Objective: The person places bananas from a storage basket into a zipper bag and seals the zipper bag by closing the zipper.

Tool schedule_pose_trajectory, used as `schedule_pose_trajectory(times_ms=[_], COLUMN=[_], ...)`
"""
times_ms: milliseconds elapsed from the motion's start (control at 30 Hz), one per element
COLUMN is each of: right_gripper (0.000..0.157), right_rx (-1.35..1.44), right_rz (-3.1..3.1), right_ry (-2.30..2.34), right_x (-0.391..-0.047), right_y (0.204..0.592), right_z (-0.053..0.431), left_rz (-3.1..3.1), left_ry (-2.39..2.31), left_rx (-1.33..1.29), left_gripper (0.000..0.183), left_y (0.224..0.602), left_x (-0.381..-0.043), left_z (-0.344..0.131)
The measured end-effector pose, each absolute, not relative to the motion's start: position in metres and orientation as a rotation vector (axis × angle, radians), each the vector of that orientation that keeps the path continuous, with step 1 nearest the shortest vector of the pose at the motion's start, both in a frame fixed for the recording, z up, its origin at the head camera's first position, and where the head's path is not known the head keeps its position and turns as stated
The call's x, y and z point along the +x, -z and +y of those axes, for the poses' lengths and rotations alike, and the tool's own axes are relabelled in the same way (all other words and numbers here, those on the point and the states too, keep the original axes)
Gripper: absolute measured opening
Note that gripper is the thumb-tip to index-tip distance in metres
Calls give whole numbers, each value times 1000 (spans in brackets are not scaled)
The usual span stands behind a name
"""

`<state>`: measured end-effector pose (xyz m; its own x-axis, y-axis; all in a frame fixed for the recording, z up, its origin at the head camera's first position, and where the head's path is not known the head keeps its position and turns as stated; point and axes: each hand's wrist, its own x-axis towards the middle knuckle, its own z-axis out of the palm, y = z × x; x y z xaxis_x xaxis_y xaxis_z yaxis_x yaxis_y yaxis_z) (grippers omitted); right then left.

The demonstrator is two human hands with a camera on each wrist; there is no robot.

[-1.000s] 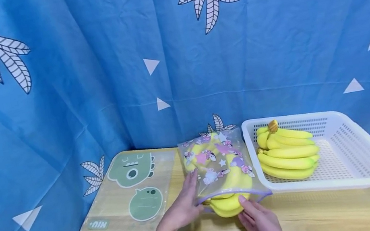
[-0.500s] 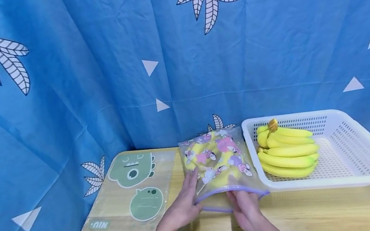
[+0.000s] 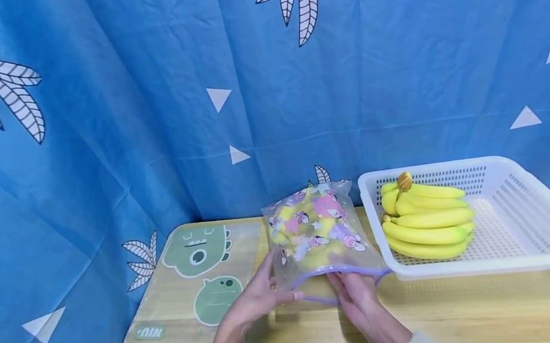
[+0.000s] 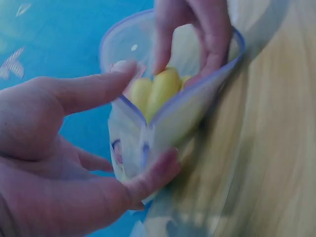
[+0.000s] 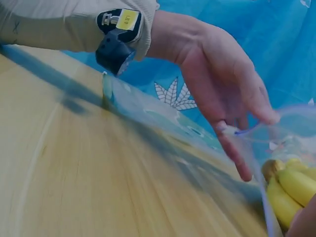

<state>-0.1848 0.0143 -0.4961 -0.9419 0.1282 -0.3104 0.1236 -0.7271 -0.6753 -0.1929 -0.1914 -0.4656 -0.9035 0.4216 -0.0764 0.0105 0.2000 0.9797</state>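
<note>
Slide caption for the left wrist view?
Right hand inside a purple-rimmed bag of bananas, left hand at its corner.

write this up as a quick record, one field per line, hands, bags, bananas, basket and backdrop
left hand: at the left corner of the bag mouth, thumb and fingers spread
right hand: reaching into the bag mouth, at the bananas; grip unclear
printed bag: mouth open toward the person
bagged bananas: inside the printed bag
second bag: green cartoon prints, flat on the table, left of the printed bag
basket: white, right of the printed bag
basket bananas: at its left end
backdrop: blue curtain
</note>
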Motion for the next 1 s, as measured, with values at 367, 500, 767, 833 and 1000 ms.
schedule_pose_trajectory(times_ms=[367,500,767,833,1000], right_gripper=[47,38,34,32,32], right_rx=[-430,-327,-202,-212,-261], right_rz=[-1554,-1589,-1733,-1744,-1701], right_ry=[-2967,-3062,-3235,-3242,-3255], right_x=[-179,-161,-128,-125,-127], right_y=[493,491,504,508,511], right_z=[27,33,13,4,-15], left_rz=[1974,1985,2085,2105,2140], left_ry=[-1763,-1742,-1703,-1696,-1694], left_rx=[265,250,230,236,265], left_gripper=[81,61,46,45,42], left_y=[476,479,480,481,481], left_x=[-204,-205,-205,-206,-205], left_z=[-223,-223,-227,-227,-226])
